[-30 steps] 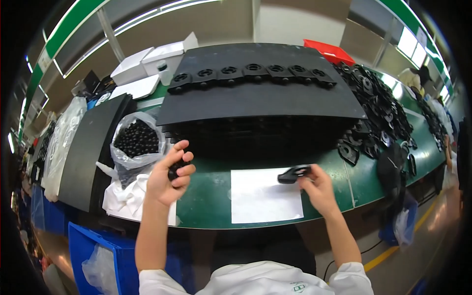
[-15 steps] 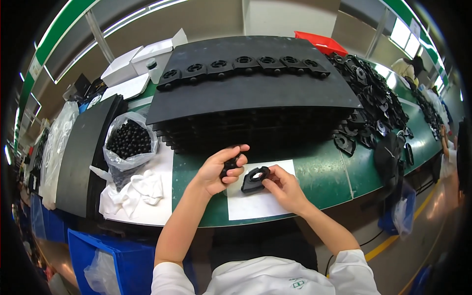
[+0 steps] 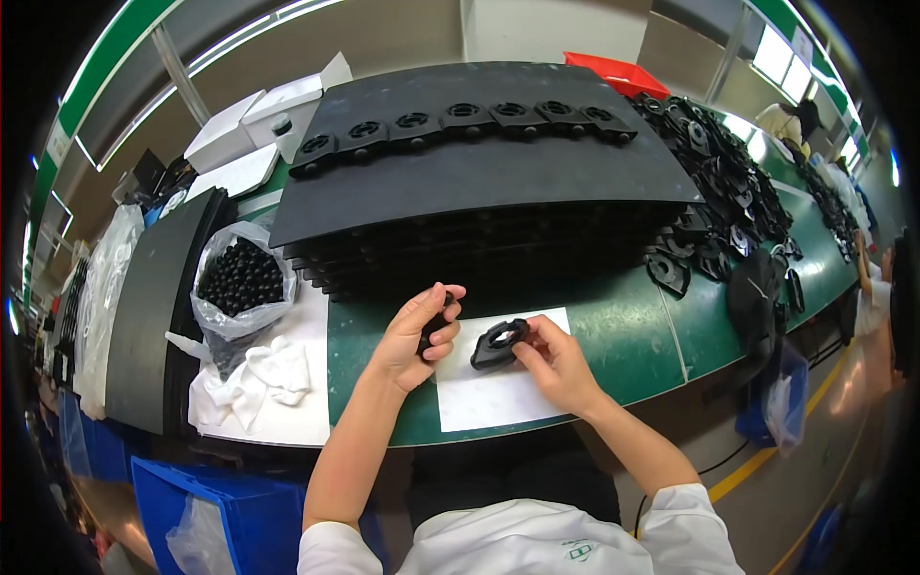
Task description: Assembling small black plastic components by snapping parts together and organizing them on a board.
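My left hand (image 3: 414, 337) is curled closed around small black pieces (image 3: 436, 324) that look like black balls; the fingers hide most of them. To its right, my right hand (image 3: 558, 364) pinches the edge of a black plastic part (image 3: 495, 347) with a round opening. That part is tilted above a white paper sheet (image 3: 498, 402) on the green table. Behind both hands, a row of similar black parts (image 3: 464, 117) lies across the top of a stack of black boards (image 3: 489, 177).
Left of my hands stands a clear plastic bag of black balls (image 3: 241, 278), with a white cloth (image 3: 251, 383) before it. A large heap of black parts (image 3: 719, 182) covers the right side. A blue bin (image 3: 182, 489) sits below the table edge at left.
My left hand has turned slightly, its fingers closing further over the black pieces. The part in my right hand has tilted a little. The whole view has shifted slightly.
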`<state>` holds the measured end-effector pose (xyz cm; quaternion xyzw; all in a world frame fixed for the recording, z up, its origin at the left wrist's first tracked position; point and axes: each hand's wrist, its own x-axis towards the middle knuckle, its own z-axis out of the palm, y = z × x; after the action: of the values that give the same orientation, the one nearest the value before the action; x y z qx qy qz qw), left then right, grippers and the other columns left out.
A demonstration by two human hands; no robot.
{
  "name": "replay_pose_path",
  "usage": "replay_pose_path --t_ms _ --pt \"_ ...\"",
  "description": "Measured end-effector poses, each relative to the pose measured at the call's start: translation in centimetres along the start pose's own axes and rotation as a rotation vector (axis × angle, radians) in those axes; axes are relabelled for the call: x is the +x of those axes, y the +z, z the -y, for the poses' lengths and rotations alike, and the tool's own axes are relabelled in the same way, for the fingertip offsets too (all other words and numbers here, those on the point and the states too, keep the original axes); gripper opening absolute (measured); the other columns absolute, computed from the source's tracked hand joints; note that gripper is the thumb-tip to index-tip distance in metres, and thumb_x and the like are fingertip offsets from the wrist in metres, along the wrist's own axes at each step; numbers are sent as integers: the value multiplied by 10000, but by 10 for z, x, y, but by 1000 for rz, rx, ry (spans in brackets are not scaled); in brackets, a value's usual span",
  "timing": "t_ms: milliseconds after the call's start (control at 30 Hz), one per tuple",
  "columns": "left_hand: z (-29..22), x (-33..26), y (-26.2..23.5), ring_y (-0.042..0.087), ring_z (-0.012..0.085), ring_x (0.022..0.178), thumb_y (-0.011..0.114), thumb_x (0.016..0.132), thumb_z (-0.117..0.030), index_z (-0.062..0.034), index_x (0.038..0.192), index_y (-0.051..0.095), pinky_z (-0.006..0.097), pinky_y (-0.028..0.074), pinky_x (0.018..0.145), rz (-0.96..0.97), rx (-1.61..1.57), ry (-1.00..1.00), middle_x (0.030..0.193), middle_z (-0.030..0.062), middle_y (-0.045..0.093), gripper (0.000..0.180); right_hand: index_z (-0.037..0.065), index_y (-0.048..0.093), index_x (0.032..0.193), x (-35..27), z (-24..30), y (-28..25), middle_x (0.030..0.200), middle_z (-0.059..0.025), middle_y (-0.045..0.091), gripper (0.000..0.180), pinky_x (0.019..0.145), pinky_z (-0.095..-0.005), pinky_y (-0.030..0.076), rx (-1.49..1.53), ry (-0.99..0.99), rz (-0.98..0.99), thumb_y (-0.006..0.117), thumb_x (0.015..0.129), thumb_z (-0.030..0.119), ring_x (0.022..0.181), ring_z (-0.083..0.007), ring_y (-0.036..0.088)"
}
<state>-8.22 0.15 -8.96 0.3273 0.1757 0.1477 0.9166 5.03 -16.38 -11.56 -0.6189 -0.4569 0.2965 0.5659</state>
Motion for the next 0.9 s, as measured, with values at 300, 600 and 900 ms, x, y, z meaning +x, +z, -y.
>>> replay_pose_path --t_ms 300,600,900 --pt "0 -1 -1 398 55 562 548 879 -169 -36 1148 518 143 267 375 16 -35 69 835 32 486 301 -2 530 953 -3 13 3 828 -114 521 154 622 -298 431 -274 -116 59 556 802 -16 711 -237 537" --pt "2 1 -1 439 60 593 558 842 -70 -39 1153 505 142 291 381 22 15 84 952 79 527 318 64 488 991 5 1 -5 1015 -75 592 126 768 -247 430 416 100 167 462 888 -3 870 -113 549" --pt "10 -1 3 404 55 618 644 825 -172 -77 926 529 132 267 404 113 214 22 865 43 556 181 124 477 956 7 6 -18 1070 -40 555 101 869 -274 418 1008 312 194 514 890 57 959 -135 533"
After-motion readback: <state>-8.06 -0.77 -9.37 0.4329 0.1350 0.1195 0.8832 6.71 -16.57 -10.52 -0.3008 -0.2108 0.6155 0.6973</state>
